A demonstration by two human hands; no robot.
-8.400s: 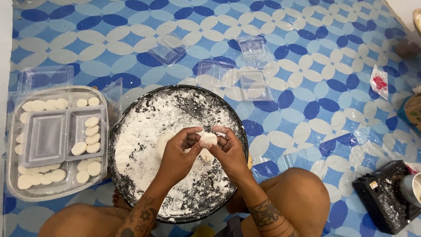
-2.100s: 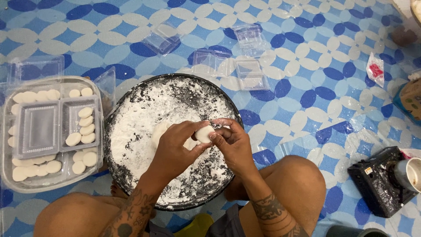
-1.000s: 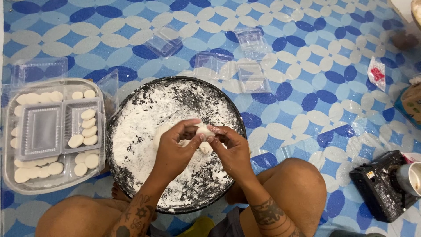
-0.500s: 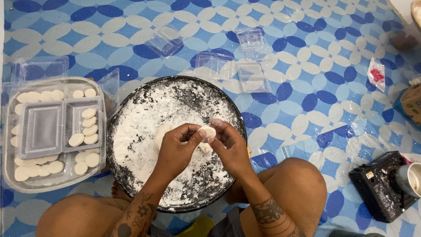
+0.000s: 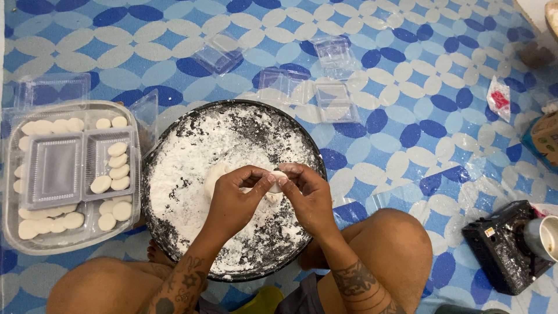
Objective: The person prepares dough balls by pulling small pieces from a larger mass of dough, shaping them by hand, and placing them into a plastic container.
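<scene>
Head view: clear hinged boxes scattered beyond the floured pan.

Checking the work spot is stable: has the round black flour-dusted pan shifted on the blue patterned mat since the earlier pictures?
No. The round black pan sits beside the clear plastic tray, as before.

Both the left hand and the right hand are pinching a small white dough piece above the floured black pan, with a tray of dough discs lying just beside it.
</scene>
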